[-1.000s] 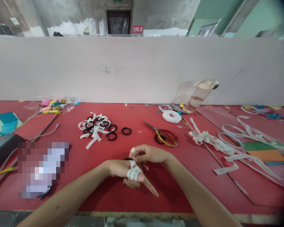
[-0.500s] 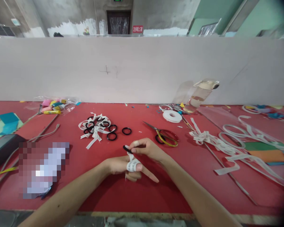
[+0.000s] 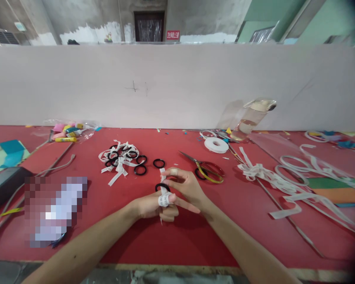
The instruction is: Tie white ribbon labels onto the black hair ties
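My left hand point(image 3: 148, 206) is above the red table, a white printed ribbon point(image 3: 163, 200) looped around its thumb and index finger. That index finger points to the right while the other fingers curl in. A black elastic hair tie point(image 3: 157, 185) stands upright at the top of the loop, with ribbon passing by it. Just beyond, my right hand point(image 3: 189, 188) pinches the ribbon's upper end between thumb and fingers. A short tail hangs below my left hand. Whether the ribbon runs through the hair tie is hard to make out.
Beyond my hands are loose hair ties point(image 3: 159, 163) and a pile of ribbon bows point(image 3: 120, 157). Scissors point(image 3: 205, 167), a ribbon roll point(image 3: 216, 145), a tilted water bottle point(image 3: 253, 120) and loose ribbon point(image 3: 272, 183) lie to the right. A white partition point(image 3: 177, 86) closes off the back.
My right hand has shifted from the hair tie to the ribbon end and draws it upward, away from me. The hair tie now sits lower, close against the loop.
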Demonstrator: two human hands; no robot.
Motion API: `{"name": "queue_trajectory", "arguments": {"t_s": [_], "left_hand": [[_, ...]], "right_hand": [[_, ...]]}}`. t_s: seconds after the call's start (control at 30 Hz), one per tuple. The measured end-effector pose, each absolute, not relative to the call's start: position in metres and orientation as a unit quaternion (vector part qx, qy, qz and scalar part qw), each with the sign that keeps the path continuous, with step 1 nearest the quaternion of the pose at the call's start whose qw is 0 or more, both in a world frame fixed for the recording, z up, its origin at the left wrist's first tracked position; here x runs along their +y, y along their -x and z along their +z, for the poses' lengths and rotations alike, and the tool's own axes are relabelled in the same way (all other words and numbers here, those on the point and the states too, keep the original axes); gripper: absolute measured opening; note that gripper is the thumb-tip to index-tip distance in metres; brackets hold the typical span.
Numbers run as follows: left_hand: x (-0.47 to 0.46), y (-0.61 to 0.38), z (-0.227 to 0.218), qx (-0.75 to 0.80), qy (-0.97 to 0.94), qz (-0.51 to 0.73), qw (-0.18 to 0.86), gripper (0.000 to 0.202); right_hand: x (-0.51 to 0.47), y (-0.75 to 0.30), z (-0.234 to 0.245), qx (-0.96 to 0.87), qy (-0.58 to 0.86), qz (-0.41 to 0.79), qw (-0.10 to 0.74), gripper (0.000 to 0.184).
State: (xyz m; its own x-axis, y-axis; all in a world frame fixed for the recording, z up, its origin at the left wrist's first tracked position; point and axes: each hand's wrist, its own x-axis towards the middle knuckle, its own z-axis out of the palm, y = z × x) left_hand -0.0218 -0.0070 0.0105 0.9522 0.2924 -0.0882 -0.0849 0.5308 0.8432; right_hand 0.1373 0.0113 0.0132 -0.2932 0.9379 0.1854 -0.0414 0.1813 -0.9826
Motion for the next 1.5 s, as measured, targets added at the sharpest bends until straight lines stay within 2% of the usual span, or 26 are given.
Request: {"name": "queue_trajectory", "arguments": {"t_s": [0.17,0.43,0.53,0.73,0.83,1.0,1.17,1.27,1.5], "left_hand": [[-0.006,0.018,0.003,0.125,-0.426,0.168,0.880,0.076],[-0.009,0.009,0.005,0.115,-0.400,0.164,0.894,0.076],[-0.009,0.008,0.006,0.130,-0.392,0.168,0.895,0.078],[-0.007,0.008,0.006,0.151,-0.364,0.213,0.894,0.081],[-0.008,0.007,0.005,0.137,-0.349,0.253,0.892,0.076],[-0.005,0.006,0.002,0.138,-0.277,0.330,0.892,0.055],[-0.002,0.007,0.004,0.149,-0.258,0.389,0.872,0.061],[0.000,0.007,0.007,0.185,-0.217,0.423,0.860,0.060],[0.000,0.005,0.014,0.273,-0.167,0.450,0.834,0.064]], "right_hand": [[0.005,-0.137,0.020,-0.620,0.366,0.472,0.508,0.012],[0.020,-0.138,0.011,-0.414,0.330,0.610,0.589,0.034],[0.019,-0.140,0.014,-0.388,0.318,0.637,0.585,0.038],[0.007,-0.143,0.027,-0.441,0.323,0.615,0.568,0.033],[0.006,-0.145,0.030,-0.471,0.333,0.580,0.575,0.036],[0.001,-0.145,0.029,-0.555,0.348,0.478,0.585,0.035],[-0.005,-0.141,0.028,-0.715,0.293,0.285,0.568,0.015],[-0.002,-0.140,0.026,-0.784,0.251,0.168,0.543,0.016],[0.002,-0.134,0.015,-0.818,0.220,0.100,0.521,0.023]]}}
